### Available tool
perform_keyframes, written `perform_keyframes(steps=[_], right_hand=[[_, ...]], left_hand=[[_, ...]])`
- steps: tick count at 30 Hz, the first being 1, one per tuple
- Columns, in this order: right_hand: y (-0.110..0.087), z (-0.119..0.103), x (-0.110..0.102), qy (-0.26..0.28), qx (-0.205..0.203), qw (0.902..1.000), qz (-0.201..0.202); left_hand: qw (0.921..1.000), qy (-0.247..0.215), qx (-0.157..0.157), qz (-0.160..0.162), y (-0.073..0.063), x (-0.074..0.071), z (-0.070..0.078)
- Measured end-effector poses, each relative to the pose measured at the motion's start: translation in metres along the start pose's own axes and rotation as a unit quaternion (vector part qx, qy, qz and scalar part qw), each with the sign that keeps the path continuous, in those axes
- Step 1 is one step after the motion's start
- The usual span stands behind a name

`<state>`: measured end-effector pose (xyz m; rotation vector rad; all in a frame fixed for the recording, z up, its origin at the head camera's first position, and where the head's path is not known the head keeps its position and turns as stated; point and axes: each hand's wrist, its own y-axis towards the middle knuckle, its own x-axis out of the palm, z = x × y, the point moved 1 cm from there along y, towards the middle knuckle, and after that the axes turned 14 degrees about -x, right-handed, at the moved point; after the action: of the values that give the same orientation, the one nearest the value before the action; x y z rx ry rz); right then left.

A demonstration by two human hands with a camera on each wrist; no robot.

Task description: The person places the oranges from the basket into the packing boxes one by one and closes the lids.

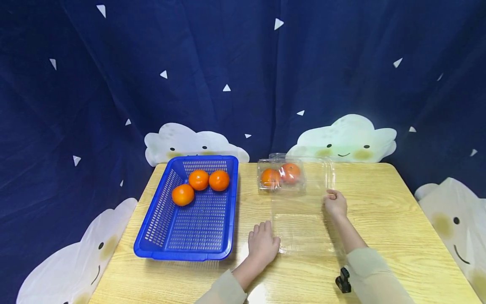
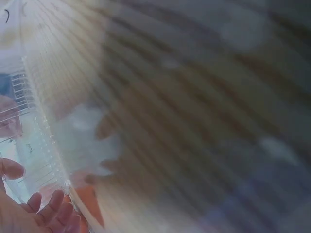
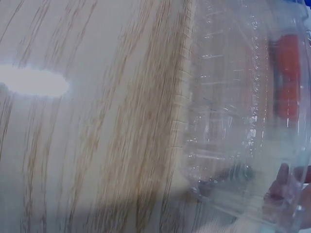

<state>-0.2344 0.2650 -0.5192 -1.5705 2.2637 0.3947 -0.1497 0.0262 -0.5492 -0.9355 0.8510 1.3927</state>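
An open clear plastic clamshell box (image 1: 301, 232) lies in front of me in the head view, its lid raised at the far side. My right hand (image 1: 336, 204) pinches the box's right edge with curled fingers; in the right wrist view, its fingers (image 3: 277, 194) show through the plastic. At the near left corner is my left hand (image 1: 263, 242), thumb at the box's edge and fingers loosely extended. The left wrist view shows these fingers (image 2: 56, 208) apart from the thumb, beside the ridged plastic. Behind the raised lid, another clear box holds two oranges (image 1: 270, 178).
To the left stands a blue plastic basket (image 1: 186, 256) with three oranges (image 1: 183, 195) towards its back. The wooden table (image 1: 383, 211) ends at a dark blue curtain (image 1: 243, 50) with cloud prints. A small black device (image 1: 343, 280) is at my right sleeve.
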Motion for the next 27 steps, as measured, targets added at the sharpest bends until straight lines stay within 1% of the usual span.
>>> perform_keyframes(steps=[5, 8, 14, 27], right_hand=[[0.0, -0.001, 0.007, -0.005, -0.009, 0.9999, -0.003], [0.0, -0.002, 0.011, 0.001, -0.011, 0.9999, -0.003], [-0.001, -0.005, 0.016, 0.011, -0.008, 0.9999, -0.008], [-0.001, -0.01, 0.026, 0.039, -0.007, 0.9989, -0.024]], left_hand=[[0.9999, 0.001, -0.008, 0.006, 0.001, -0.001, -0.005], [0.9998, 0.003, -0.015, 0.007, 0.001, -0.002, -0.007], [0.9994, 0.005, -0.026, 0.02, 0.002, -0.003, -0.009], [0.998, -0.011, -0.047, 0.042, 0.005, -0.004, -0.019]])
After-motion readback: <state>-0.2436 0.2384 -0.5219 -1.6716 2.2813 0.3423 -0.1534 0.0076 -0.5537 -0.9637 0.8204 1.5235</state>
